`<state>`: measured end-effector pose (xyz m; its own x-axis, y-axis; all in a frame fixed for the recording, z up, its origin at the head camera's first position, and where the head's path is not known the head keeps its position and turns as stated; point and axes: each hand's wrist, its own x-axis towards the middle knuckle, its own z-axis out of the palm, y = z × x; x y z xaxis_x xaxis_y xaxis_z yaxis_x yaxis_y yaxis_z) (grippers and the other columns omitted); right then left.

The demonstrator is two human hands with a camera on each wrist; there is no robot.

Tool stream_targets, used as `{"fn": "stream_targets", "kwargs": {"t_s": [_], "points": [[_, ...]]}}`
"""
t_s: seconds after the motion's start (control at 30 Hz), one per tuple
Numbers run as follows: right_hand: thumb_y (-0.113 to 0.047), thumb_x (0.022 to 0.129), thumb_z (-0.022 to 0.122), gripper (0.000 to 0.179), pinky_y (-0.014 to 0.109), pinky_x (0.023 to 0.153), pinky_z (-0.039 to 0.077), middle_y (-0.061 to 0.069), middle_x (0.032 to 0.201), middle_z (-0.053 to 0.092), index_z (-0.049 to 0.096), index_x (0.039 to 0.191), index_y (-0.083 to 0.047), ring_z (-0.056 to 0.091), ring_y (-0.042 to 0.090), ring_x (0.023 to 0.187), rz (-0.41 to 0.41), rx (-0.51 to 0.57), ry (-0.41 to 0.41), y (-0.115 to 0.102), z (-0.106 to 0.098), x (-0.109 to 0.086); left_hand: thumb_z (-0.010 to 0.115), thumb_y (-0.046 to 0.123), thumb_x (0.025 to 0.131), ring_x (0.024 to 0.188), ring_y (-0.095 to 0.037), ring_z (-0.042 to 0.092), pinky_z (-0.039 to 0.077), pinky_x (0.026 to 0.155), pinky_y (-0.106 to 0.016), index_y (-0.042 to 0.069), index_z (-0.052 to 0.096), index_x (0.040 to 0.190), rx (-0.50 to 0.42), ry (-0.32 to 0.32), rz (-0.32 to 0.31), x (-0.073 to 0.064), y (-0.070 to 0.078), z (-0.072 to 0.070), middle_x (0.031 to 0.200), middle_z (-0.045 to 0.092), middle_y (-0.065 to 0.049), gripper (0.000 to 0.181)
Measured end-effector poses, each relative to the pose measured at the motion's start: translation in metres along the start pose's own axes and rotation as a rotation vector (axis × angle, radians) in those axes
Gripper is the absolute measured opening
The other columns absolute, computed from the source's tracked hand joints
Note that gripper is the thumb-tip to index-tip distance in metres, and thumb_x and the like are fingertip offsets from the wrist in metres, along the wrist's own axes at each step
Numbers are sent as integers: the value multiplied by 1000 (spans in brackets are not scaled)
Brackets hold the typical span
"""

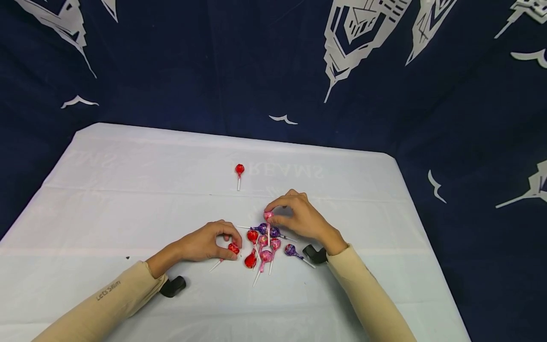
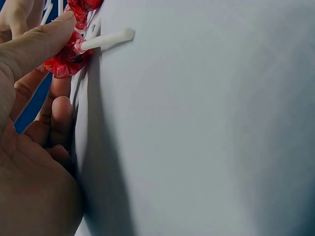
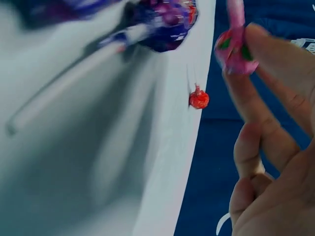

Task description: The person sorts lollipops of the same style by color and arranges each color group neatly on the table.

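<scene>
My right hand (image 1: 305, 216) pinches a pink lollipop (image 3: 236, 53) by its head between thumb and fingers, raised over the pile with its stick pointing down in the head view. The left hand (image 1: 209, 241) grips a red lollipop (image 1: 233, 248) by its wrapped head, thumb in front; its white stick (image 2: 108, 39) juts out toward the wrist camera. Between the hands lies a loose pile of lollipops: red ones (image 1: 250, 260), pink ones (image 1: 266, 256) and purple ones (image 1: 275, 232). One purple lollipop (image 1: 290, 250) lies a little apart, near the right wrist.
A single red lollipop (image 1: 240, 168) lies farther back on the white-covered table (image 1: 128, 190). Black wrist devices (image 1: 173, 287) sit under both sleeves. Behind the table's far edge hangs a dark blue cloth (image 1: 192, 71) with white printed shapes.
</scene>
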<state>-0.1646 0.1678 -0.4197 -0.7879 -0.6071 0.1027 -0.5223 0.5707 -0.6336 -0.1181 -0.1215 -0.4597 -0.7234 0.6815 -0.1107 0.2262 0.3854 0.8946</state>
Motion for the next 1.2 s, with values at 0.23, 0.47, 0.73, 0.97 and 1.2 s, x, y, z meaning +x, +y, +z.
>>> {"fn": "stream_targets", "kwargs": {"t_s": [0.23,0.47,0.73,0.97,1.2], "points": [[-25,86,81,19,41,89,29,-8,102,75,77,105,-22,54,22,95,71,-36,36,-3,1,20,83,23,83,97,-17,52,43,87,-31,20,72,101,-2,-4,-6,1,-1,0,98,65,11,22],[-26,89,78,17,42,90,31,-5,106,76,76,106,-21,56,26,97,125,-69,20,-6,8,43,83,23,83,98,-17,52,42,88,-31,20,72,101,2,-3,-3,2,-1,-1,99,66,11,21],[-24,90,76,15,44,91,32,-2,107,76,76,105,-19,59,26,102,145,-50,33,-10,17,64,83,22,83,96,-18,52,42,87,-30,19,73,100,-9,2,-2,2,-2,0,98,65,10,21],[-25,90,77,15,45,92,32,-5,105,76,76,104,-20,59,22,106,185,-100,-11,-14,29,76,83,22,83,95,-17,52,42,87,-30,19,73,100,-8,7,17,1,-3,-1,97,66,10,20],[-26,90,76,17,46,94,31,-5,105,76,76,105,-19,56,21,102,212,-118,-20,-19,34,84,83,22,82,96,-16,53,42,87,-30,19,73,100,-14,4,11,2,-2,-1,97,65,10,21]]}}
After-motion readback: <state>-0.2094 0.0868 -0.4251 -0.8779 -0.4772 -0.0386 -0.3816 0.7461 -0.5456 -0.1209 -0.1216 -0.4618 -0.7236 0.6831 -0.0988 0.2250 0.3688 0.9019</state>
